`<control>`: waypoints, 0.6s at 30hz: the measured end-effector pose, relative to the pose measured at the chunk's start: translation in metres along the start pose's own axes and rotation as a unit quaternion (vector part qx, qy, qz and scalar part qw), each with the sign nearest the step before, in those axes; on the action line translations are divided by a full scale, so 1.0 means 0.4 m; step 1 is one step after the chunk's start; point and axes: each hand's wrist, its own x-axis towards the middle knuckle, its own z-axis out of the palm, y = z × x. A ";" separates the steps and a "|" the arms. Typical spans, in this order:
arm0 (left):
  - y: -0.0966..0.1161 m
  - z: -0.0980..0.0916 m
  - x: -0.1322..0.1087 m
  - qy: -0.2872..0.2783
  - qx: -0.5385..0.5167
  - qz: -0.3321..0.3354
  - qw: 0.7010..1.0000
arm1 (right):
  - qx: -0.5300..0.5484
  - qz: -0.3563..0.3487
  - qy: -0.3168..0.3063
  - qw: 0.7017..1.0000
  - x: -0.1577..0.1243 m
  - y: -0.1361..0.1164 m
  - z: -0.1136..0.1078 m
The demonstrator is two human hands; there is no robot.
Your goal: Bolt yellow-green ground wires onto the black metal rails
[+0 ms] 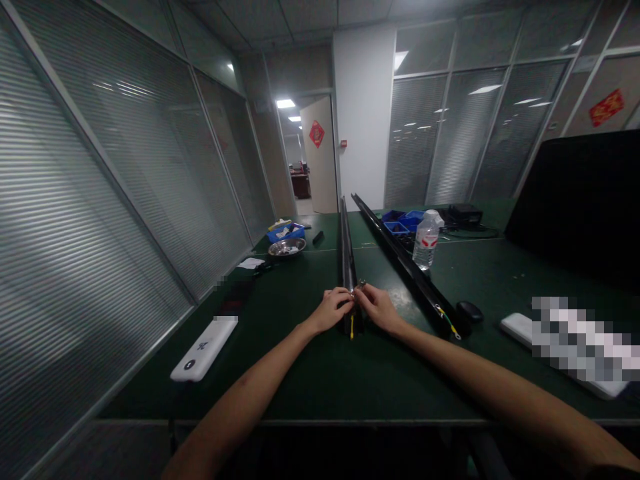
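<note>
A long black metal channel (346, 247) lies lengthwise on the green table, its near end between my hands. My left hand (334, 309) is closed at that end, fingertips pinched together over the channel; whatever they hold is hidden. From the right side my right hand (378, 307) meets it, thumb and fingers pinched on a small shiny metal part (361, 285) too small to name. Below the fingertips a short yellow-green wire (352, 328) hangs at the channel's end. To the right lies a second black channel (400, 257), with another yellow-green wire (449, 321) at its near end.
A water bottle (426, 241) stands beside the second channel, near blue bins (396, 228). At the back left are a metal bowl (287, 247) and a blue tray (286, 233). White devices lie left (205, 350) and right (520, 327). A dark monitor (580, 200) rises at right.
</note>
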 end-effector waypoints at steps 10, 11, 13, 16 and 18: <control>0.004 -0.003 0.001 -0.005 -0.001 0.005 1.000 | -0.002 -0.005 -0.017 1.000 0.005 0.008 -0.005; 0.004 -0.004 0.000 -0.005 -0.002 0.005 1.000 | 0.000 -0.004 -0.019 1.000 0.005 0.009 -0.005; 0.003 -0.004 0.000 -0.006 -0.001 0.005 1.000 | 0.002 -0.004 -0.023 1.000 0.007 0.011 -0.005; 0.001 -0.004 0.001 -0.005 -0.002 0.005 1.000 | 0.004 -0.006 -0.026 1.000 0.008 0.012 -0.004; 0.001 -0.004 0.002 -0.005 -0.003 0.005 1.000 | 0.002 -0.008 -0.029 1.000 0.008 0.011 -0.005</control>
